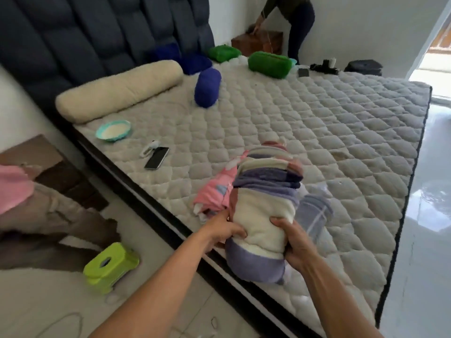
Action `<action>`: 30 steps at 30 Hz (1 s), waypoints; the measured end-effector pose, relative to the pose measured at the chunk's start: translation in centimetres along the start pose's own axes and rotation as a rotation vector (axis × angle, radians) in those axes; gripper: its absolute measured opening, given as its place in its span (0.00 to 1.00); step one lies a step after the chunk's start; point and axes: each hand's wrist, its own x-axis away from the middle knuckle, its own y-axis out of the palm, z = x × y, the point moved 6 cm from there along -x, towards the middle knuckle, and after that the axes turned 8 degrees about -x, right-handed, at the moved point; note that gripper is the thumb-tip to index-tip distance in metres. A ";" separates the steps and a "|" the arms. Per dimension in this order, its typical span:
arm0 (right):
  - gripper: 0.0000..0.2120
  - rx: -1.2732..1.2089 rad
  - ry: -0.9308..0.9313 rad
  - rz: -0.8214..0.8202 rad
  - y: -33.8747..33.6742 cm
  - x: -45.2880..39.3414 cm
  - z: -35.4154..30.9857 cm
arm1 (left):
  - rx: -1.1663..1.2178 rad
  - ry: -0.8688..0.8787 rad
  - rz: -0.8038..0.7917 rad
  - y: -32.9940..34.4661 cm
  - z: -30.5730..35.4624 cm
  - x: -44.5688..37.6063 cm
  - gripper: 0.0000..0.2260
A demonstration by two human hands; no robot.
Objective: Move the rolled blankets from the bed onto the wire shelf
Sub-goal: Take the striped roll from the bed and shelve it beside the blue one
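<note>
- My left hand (225, 234) and my right hand (292, 242) are both closed on the near end of a striped rolled blanket (263, 211), purple and cream, fingers pressed into the fleece from either side
- That roll lies along the near edge of the bed (317, 132), its near end jutting a little past the mattress edge towards me
- Touching its left side is a pink rolled blanket (217, 191), partly tucked behind my left hand
- Just beside its right side lies a pale blue-grey checked roll (314, 211), on the mattress
- Down on the floor to my left stands a lime green stool (109, 267), with brownish fabric (61, 215) heaped beyond it and something pink (12, 186) at the left edge
- Further up the quilted mattress, on the left, a dark phone (157, 158) lies flat with a white charger (149, 148) touching its far corner
- Past those sits a teal bowl (113, 130) with something white in it
- Behind the bowl a long cream bolster (117, 89) lies across the head of the bed
- Just right of it a dark blue roll (207, 87) lies on the mattress, with more blue rolls (192, 61) behind it against the padded navy headboard (85, 35)
- At the far edge lie two green rolls (268, 64), the other green one (223, 52) further back, and a second phone (303, 72) near the closer one
- Beyond the bed another person (290, 20) bends over a brown wooden box (256, 41)
- I can't see the wire shelf from here
</note>
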 end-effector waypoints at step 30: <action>0.41 1.009 0.343 -1.960 39.7 57.8 57.8 | 1.284 -0.287 1.629 -3.9 -55.4 73.3 0.21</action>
